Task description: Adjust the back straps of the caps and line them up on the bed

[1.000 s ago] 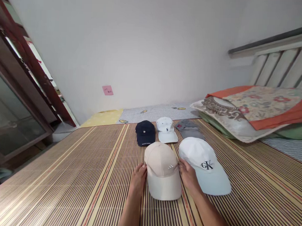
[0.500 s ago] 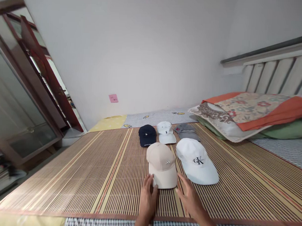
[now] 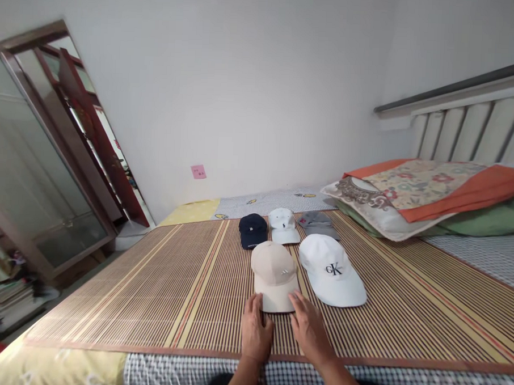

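Observation:
A beige baseball cap (image 3: pixel 274 267) with a small logo lies on the mat, its brim pointing toward me. My left hand (image 3: pixel 256 331) holds the brim's left corner, fingers at the side and thumb by the front edge. At the opposite corner, my right hand (image 3: pixel 309 328) has its fingertips on the brim and its thumb near the front edge. To the right sits a white cap with black "CK" lettering (image 3: pixel 331 269). Behind are a navy cap (image 3: pixel 252 231), a smaller white cap (image 3: pixel 283 225) and a grey cap (image 3: pixel 318 224), side by side.
The caps rest on a striped bamboo mat (image 3: pixel 150 290) over a checked bed sheet (image 3: pixel 181 373). Pillows with an orange-edged floral cover (image 3: pixel 436 186) lie at the right, beside the slatted headboard (image 3: pixel 472 131). A pink note (image 3: pixel 198 172) is on the wall. Glass-panelled doors (image 3: pixel 49 166) stand left.
My right hand has moved in from beside the beige cap onto its brim. My left hand stays at the left corner. The view has shifted slightly; the caps keep roughly their places.

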The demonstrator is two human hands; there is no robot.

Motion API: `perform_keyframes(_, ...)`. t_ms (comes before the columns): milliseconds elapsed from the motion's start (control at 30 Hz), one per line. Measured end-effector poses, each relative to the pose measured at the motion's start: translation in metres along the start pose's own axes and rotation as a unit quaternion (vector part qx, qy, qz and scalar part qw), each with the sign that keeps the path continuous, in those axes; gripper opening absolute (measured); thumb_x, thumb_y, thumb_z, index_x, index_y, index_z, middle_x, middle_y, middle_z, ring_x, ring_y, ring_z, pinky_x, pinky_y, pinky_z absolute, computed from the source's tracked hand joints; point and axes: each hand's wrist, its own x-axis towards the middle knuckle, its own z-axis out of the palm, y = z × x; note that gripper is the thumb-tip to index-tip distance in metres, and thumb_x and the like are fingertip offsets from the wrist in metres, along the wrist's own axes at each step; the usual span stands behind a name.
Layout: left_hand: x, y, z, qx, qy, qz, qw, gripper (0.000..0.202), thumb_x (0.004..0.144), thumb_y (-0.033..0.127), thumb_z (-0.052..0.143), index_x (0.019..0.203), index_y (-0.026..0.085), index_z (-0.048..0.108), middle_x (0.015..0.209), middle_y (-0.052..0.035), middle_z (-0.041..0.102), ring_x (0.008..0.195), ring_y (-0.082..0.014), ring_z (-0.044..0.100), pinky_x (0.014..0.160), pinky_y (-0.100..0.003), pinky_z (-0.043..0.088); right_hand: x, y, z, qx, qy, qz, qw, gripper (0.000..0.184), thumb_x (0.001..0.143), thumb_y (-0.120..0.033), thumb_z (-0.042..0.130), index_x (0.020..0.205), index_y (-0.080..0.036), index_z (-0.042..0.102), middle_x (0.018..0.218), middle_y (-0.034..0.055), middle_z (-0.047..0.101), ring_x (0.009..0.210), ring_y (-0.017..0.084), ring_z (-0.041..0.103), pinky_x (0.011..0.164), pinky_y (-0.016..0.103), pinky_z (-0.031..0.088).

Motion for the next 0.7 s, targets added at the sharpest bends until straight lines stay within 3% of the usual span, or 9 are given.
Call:
perform_keyframes(267,-0.001,0.013,-0.008,0.041,0.005,-0.012,0.999,0.028,0.095,0.013,0.047,0.117,0.021,0.062,0.116,-0.0100,0.062,0.107,-0.0243,0.063,0.100,-0.039,0.051,0.005,-0.005,-0.002,-0.008,-0.005,-0.008,1.000,0.052,0.088,-0.003,0.049,0.137,-0.020,0.057,0.137,0.0165,0.068,0.122,0.033,0.067,0.098,0.051,0.056)
perform_keyframes(700,-0.001,0.014,-0.007,0.068,-0.003,-0.024,0.997,0.026,0.090,0.008,0.049,0.107,0.024,0.061,0.108,-0.0068,0.060,0.106,-0.0248,0.061,0.096,-0.038,0.048,0.006,-0.005,-0.001,-0.003,-0.008,0.003,1.000,0.051,0.091,-0.001,0.043,0.135,-0.021,0.060,0.135,0.0155,0.069,0.120,0.032,0.068,0.099,0.049,0.057)
